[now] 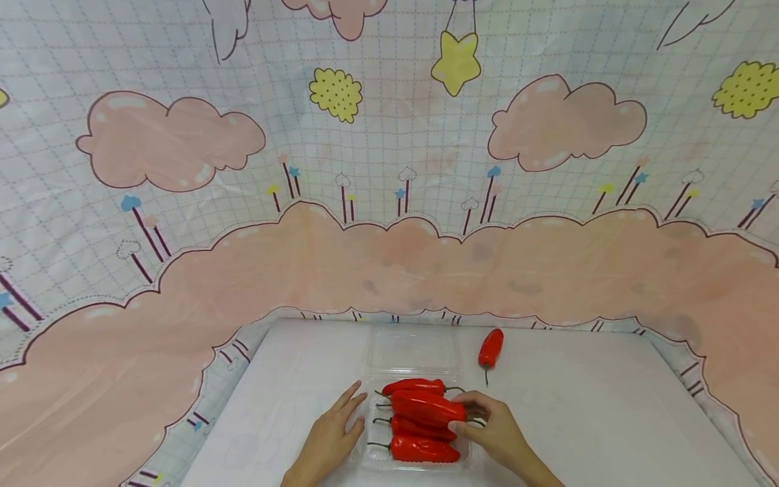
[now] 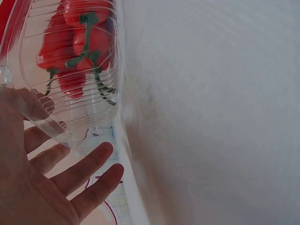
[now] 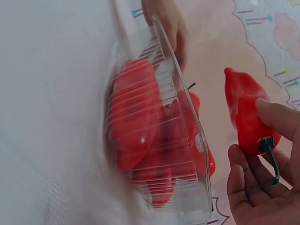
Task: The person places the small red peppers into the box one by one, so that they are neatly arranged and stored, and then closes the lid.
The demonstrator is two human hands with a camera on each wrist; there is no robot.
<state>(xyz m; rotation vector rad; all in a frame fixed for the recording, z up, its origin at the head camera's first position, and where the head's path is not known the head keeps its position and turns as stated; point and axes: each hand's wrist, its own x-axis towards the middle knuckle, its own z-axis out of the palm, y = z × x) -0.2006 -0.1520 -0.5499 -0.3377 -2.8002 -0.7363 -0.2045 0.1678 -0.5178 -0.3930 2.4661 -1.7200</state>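
Note:
A clear plastic box (image 1: 420, 467) holds several red chili peppers (image 1: 424, 448) with green stems. My right hand (image 1: 496, 429) grips one red pepper (image 1: 428, 408) near its stem end, above the others. In the right wrist view this pepper (image 3: 248, 112) is between thumb and fingers, its green stem toward the palm. At the box's left side is my left hand (image 1: 331, 433), fingers spread and fairly straight. The left wrist view has that hand (image 2: 42, 187) against the ribbed plastic wall (image 2: 91, 119), curled round nothing.
Another red pepper (image 1: 491, 348) lies alone on the white table (image 1: 578, 406), behind and right of the box. The box's transparent lid (image 1: 414, 348) lies folded back toward the rear. A patterned cloth (image 1: 389, 270) with clouds hangs behind the table.

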